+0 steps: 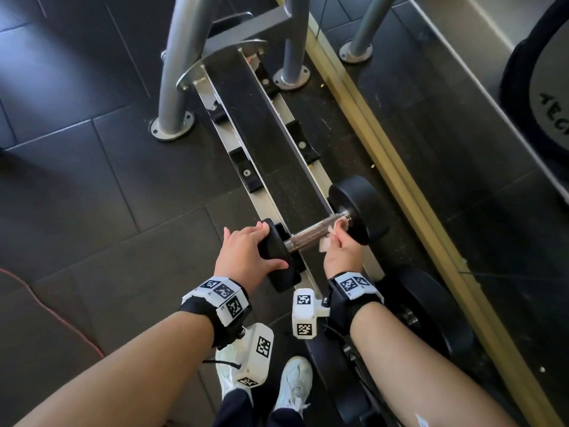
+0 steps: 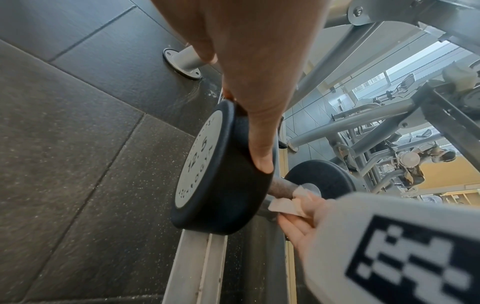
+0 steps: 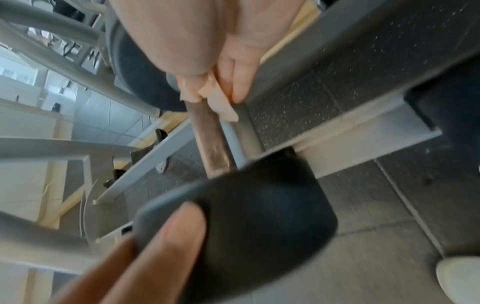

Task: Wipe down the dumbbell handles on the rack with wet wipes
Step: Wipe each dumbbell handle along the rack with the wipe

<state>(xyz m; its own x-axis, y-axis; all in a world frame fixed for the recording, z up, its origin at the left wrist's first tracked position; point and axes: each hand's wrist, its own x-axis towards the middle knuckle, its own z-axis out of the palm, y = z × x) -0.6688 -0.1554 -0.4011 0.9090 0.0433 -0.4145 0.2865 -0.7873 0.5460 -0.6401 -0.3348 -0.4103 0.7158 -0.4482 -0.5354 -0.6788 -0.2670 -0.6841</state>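
A black dumbbell (image 1: 357, 208) marked 12.5 lies across the low rack rails (image 1: 261, 192). Its knurled metal handle (image 1: 311, 234) runs between the two heads. My left hand (image 1: 249, 248) grips the near head (image 2: 223, 170) from above, fingers curled over its edge. My right hand (image 1: 341, 248) holds a white wet wipe (image 1: 328, 241) wrapped on the handle's far end, close to the other head (image 2: 319, 179). In the right wrist view the wipe (image 3: 221, 102) is pinched against the handle (image 3: 213, 142), and my left hand's fingers (image 3: 166, 246) show on the near head.
Grey rack legs (image 1: 175, 72) bolt to the dark rubber floor (image 1: 77, 180). Black cradles (image 1: 246, 171) line the rails. A bigger dumbbell (image 1: 431, 318) lies under my right forearm. A mirror with a gold frame (image 1: 400, 186) runs along the right. A red cable (image 1: 46, 303) crosses the floor at left.
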